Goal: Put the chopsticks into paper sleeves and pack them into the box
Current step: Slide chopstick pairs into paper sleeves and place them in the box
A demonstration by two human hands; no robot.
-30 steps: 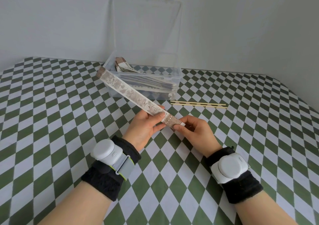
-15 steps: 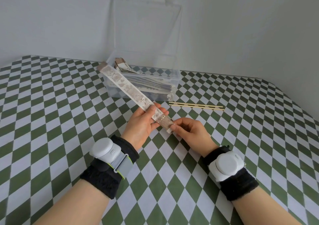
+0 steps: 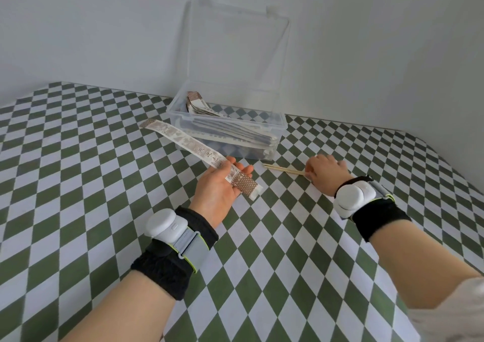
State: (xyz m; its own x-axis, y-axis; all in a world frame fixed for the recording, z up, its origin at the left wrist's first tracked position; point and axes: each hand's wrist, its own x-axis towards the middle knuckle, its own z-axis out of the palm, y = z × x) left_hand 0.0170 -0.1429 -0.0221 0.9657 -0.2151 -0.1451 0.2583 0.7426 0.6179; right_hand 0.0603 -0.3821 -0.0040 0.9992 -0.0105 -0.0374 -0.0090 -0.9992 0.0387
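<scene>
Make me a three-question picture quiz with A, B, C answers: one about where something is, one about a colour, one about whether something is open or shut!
1. Where do the bare chopsticks lie?
A. On the table, in front of the box
B. Inside the box
C. On the floor

2. What colours are the table's diamonds?
A. Red and white
B. Blue and yellow
C. Green and white

3. How is the box's lid?
A. Shut
B. Open, standing up
C. Taken off, lying flat

Answers:
1 A: they rest on the table just before the box, one end under the right hand.
2 C: the whole tabletop shows green and white diamonds.
3 B: the clear lid stands upright behind the box.
</scene>
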